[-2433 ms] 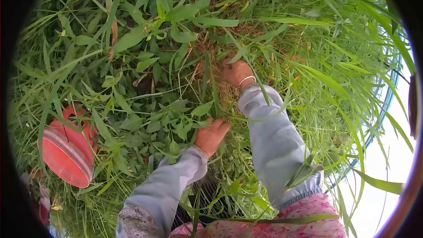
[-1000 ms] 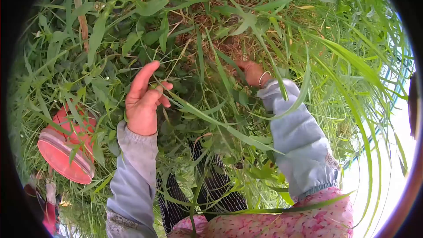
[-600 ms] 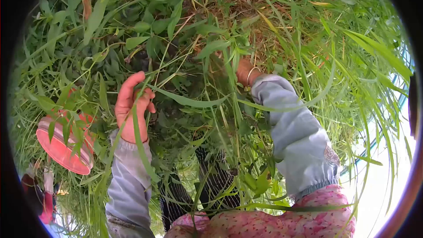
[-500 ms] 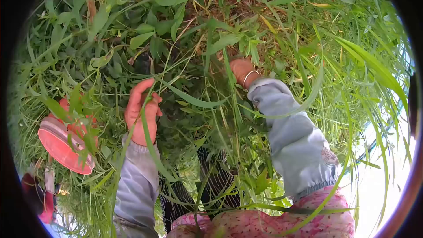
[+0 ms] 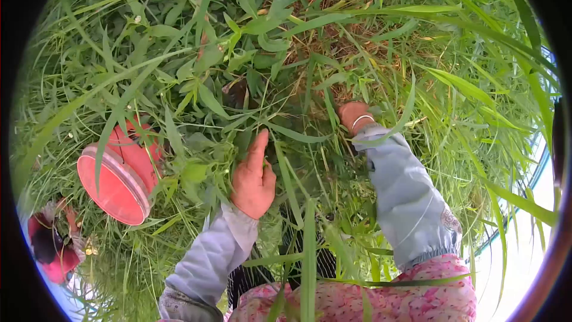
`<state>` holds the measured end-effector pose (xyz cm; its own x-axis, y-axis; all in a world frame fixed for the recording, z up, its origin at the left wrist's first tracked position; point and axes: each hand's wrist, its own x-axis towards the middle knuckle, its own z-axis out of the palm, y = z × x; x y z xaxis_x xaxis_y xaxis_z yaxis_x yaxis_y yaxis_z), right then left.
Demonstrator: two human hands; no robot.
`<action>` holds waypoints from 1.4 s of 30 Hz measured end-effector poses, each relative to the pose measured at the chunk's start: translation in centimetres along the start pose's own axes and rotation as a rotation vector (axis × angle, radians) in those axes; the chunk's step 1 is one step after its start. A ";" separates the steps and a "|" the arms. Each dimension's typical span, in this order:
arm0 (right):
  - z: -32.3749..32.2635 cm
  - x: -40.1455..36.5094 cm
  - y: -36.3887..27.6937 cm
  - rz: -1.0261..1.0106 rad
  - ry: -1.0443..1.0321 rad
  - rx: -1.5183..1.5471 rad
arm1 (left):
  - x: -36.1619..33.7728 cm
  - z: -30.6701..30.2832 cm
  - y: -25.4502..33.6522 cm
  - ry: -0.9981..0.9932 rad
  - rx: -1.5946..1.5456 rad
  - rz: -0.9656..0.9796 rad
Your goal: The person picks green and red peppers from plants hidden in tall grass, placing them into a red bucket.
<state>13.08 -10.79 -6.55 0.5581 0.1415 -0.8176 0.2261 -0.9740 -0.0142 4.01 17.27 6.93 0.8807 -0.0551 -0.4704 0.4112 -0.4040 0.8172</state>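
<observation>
Head view: red container (image 5: 114, 188), grass (image 5: 308, 256) crowding hands (image 5: 253, 188).

Ground (image 5: 325, 50), mostly hidden under dense green growth. Broad-leaved plants (image 5: 179, 77) thick at 10 to 11 o'clock, long grass (image 5: 471, 89) at 2 to 3 o'clock. Dry brown straw (image 5: 342, 39) shows through at 1 o'clock. Red container (image 5: 119, 173) at 9 o'clock, tilted in the greenery, round face angled toward 8 o'clock, blades crossing over it. Small dark patch (image 5: 237, 92) near 11 o'clock, can't tell what.
</observation>
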 end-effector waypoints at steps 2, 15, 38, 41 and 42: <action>2.0 0.3 3.2 0.116 0.046 0.203 | -1.5 -0.5 0.4 -0.040 0.084 0.040; -14.2 -14.2 -3.3 -0.023 0.315 1.612 | -3.2 -2.5 -12.0 -0.304 0.490 -0.265; -0.1 -15.7 -57.5 -0.664 -0.214 1.289 | -20.2 1.9 -8.4 -0.005 -0.012 0.065; -1.0 -14.4 -50.8 -0.462 -0.438 1.430 | -21.5 0.9 -9.3 0.099 -0.038 0.096; -1.0 -13.3 -47.8 -0.428 -0.328 1.405 | -21.7 0.6 -9.9 0.129 -0.036 0.104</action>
<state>-4.35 34.07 5.62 0.4083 0.5918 -0.6950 -0.7130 -0.2686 -0.6477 -19.29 21.90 8.85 0.9410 0.0235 -0.3376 0.3220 -0.3691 0.8718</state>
